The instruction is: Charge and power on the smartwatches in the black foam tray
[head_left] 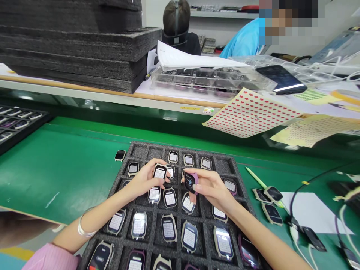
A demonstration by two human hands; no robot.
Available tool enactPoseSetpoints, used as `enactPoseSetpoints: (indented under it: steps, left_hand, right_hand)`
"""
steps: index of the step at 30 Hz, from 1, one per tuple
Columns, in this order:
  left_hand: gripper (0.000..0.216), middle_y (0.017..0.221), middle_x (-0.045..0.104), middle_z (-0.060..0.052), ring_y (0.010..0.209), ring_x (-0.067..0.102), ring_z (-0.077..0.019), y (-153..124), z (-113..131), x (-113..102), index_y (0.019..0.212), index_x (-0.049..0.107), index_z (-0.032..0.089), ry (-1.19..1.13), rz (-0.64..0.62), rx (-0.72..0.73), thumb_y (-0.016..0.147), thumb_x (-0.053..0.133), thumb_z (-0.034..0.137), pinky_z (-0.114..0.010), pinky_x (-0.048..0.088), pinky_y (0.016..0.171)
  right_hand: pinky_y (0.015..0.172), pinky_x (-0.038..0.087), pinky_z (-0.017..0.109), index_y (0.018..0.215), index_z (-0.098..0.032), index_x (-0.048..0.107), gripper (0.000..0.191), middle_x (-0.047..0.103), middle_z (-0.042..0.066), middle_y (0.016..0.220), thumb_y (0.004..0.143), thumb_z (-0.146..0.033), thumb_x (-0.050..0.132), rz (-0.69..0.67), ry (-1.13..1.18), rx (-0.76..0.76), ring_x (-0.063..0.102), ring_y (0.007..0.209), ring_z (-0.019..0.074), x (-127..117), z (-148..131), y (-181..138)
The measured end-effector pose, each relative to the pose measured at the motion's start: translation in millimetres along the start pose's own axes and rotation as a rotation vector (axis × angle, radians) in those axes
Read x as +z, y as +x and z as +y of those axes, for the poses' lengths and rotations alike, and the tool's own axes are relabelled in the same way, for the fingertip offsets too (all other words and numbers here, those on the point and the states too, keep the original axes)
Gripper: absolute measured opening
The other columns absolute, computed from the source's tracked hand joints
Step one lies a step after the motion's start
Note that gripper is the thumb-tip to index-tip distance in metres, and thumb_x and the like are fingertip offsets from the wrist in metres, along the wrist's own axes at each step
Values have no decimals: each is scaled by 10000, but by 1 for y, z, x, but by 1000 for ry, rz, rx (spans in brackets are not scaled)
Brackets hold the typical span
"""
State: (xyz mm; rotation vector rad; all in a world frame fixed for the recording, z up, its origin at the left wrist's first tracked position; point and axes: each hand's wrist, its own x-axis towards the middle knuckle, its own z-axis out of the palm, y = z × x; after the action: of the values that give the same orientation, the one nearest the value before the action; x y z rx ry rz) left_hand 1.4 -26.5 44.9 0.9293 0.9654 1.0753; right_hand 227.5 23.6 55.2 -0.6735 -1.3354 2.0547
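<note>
My left hand (150, 177) is closed around a silver-framed smartwatch (160, 172) whose lit screen shows a white list. Between the fingers of my right hand (210, 186) is a purple smartwatch (191, 182), tilted, with a dark screen and small coloured marks. Both hands are over a black foam tray (153, 240) divided into square pockets. Most pockets hold strapless watches, such as a silver one (168, 227) with a lit list screen. My forearms and hands hide some of the pockets.
Right of the tray lie several loose watches (272, 213), a light green pen (255, 177), white paper (315, 212) and cables. One watch (120, 155) sits at the left. Foam trays (70, 56) are stacked on the shelf, beside plastic trays (197, 80) and a phone (281, 79). Two people are beyond.
</note>
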Motion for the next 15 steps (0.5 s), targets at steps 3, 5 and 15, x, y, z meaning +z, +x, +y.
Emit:
enactPoseSetpoints:
  steps: [3,5,15]
  left_hand:
    - [409,861,637,-23,818,628,-175,0,0,0,1063,517,206,-4,-3,-1,692,629,74,-296,541,676]
    - [409,854,641,-24,807,627,-173,-1,1,1,1060,522,205,-8,-1,-1,689,633,74,-291,539,667]
    - [395,867,647,-16,800,620,-164,-1,2,2,1016,514,201,-7,8,0,666,628,57,-292,552,679]
  right_hand:
    - [472,533,266,1101,-179,692,395,720,71,861,713,-207,764,-5,1,0,657,492,154,0,0,-1]
    - [474,533,262,1103,-183,690,402,718,72,887,708,-200,767,-5,9,-10,658,493,150,0,0,-1]
    - [532,571,296,1199,-170,604,410,704,130,995,805,-250,688,-70,7,25,712,616,205,3,-2,2]
